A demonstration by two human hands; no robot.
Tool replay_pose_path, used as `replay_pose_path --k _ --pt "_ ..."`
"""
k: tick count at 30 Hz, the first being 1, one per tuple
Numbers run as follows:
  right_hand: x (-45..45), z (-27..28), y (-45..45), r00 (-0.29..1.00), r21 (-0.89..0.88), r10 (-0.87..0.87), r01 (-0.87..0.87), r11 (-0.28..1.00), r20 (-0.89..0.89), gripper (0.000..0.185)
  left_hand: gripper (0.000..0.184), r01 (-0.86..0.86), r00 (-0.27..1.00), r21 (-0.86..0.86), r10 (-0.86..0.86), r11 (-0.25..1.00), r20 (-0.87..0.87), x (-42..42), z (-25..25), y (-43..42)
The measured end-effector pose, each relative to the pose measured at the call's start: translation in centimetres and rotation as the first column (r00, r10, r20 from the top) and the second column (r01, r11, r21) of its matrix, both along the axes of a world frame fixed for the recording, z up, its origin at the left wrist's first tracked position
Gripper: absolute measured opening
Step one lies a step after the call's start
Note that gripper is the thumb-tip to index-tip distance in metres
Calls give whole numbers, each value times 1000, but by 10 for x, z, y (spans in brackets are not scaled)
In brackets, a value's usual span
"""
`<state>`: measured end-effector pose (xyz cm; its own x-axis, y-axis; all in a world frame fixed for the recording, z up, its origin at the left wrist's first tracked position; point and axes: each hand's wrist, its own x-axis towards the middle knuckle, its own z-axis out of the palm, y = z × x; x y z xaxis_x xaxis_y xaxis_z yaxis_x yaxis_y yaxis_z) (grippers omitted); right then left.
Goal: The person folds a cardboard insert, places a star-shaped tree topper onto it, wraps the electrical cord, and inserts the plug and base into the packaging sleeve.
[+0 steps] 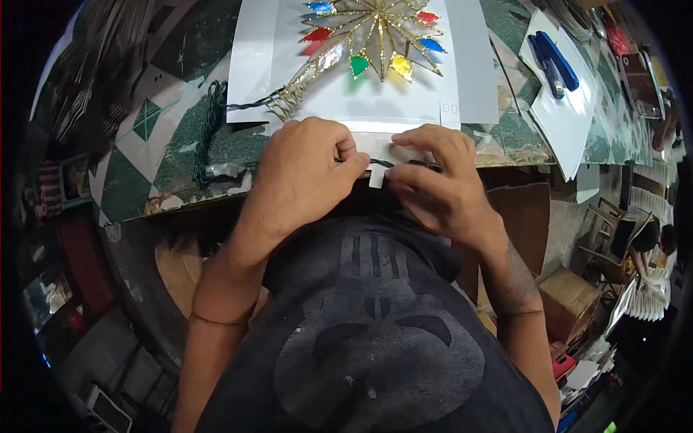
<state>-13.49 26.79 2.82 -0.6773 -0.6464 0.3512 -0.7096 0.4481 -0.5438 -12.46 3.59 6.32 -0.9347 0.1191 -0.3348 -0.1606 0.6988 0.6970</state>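
My left hand (pixel 310 169) is closed in a pinch on a thin dark green wire (pixel 381 162) at the table's front edge. A small white tag (pixel 377 176) hangs at the wire, between my two hands. My right hand (pixel 444 173) is beside the wire's other side, thumb and forefinger apart; whether it touches the wire I cannot tell. Beyond my hands lies a gold-edged star lantern (pixel 379 32) with red, blue, green and yellow tips. Gold coiled wire (pixel 287 101) and a dark green cord come off its lower left.
The star rests on white sheets (pixel 253 65) on a green-and-white patterned table (pixel 151 137). A bundled green cord (pixel 209 130) lies left. At right, a blue stapler (pixel 554 63) sits on white paper (pixel 563 130). A cardboard box (pixel 569 303) stands below right; another person (pixel 646 249) is farther right.
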Motion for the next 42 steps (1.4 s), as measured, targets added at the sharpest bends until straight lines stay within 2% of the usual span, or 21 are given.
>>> replay_pose_path --k 2,7,11,17,21,31,42 --pt "2 -2 1 999 -7 40 -40 999 -21 24 15 17 1000 -4 -17 1000 22 -1 -1 -1" --pt "10 -8 -1 986 52 30 -22 998 -166 21 20 -5 999 -28 4 1000 -50 4 -2 2" --pt "9 -1 -5 999 -21 -34 34 999 5 16 23 -14 999 -86 17 996 28 3 1 3" --pt "1 17 -23 962 29 -184 182 983 202 12 23 17 991 -114 -2 993 132 -2 7 4" --pt "-3 18 -35 887 157 -340 304 940 314 3 22 5 996 -85 -12 996 -90 5 -6 2" --pt "-9 20 -42 881 260 -367 296 919 297 3 21 23 990 -101 -37 995 -137 3 -8 1" --pt "-9 19 -43 894 280 -369 298 913 252 2 23 43 979 -129 -68 991 -192 4 -11 0"
